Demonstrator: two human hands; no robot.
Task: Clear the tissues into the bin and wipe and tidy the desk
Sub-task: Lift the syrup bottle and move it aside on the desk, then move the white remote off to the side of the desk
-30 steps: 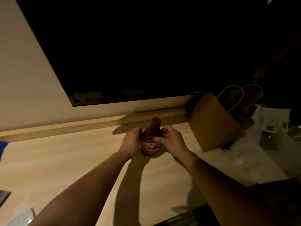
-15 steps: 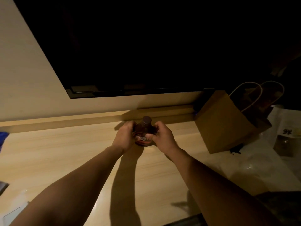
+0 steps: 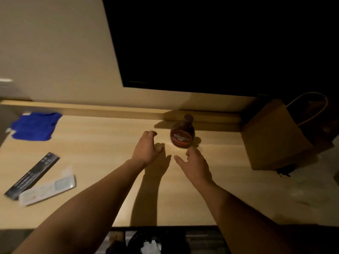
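Desk: pale wood-grain laminate, smooth, with a raised ledge along the back wall.

Blue cloth: soft, crumpled fabric at the far left, against the ledge. The wiping tool, by my reading. It lies well apart from both hands, up and to the left; the left hand is the nearer.

Black remote: long, rigid slab, long axis running diagonally from near-left to far-right.

White remote: flatter and paler, touching the black one at its near end; a scrap of clear film sits just beside it.

Left hand: empty, fingers loosely curled, hovering over the desk.

Bin: dark, round, below the front edge of the desk, with white tissues inside. No loose tissue can be made out on the desktop.

Syrup bottle: brown plastic, bulbous body, narrow capped neck, upright near the ledge, touched by neither hand.

Right hand: empty, fingers spread wide, just short of the bottle.

Paper bag: stiff brown kraft, cord handles, far right, standing tilted.
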